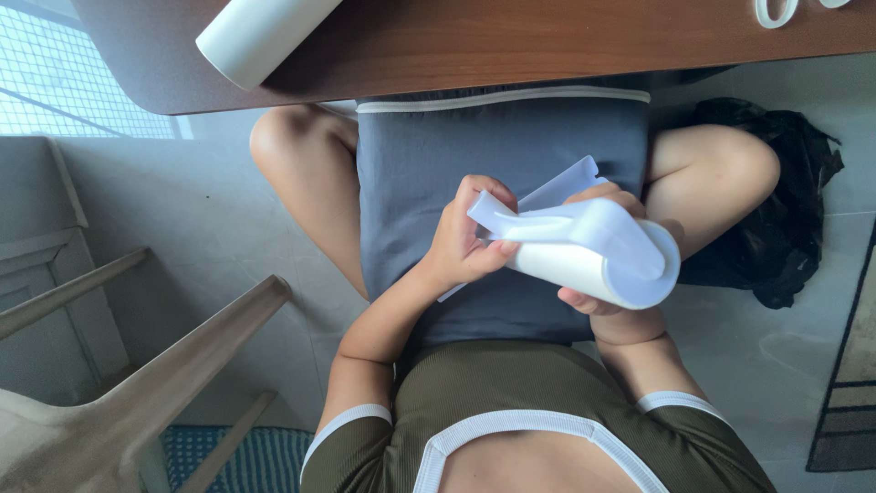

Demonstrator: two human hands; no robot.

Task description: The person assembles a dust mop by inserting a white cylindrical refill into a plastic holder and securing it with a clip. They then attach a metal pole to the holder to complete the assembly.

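Left hand pinches white handle; right hand curled around white roll, over lap.

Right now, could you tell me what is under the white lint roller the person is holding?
The right hand cups the white lint roller from below, over a grey cushion on the lap. The palm itself is covered by the roll.

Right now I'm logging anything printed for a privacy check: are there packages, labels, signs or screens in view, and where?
None can be seen: no package, label, sign or screen.
Nearest candidates, all plain:
White roll, a cylinder held over the lap by the right hand; the left hand pinches its white holder.
Second white roll, lying on the brown desk, top left.
Black bag, crumpled on the floor, right.
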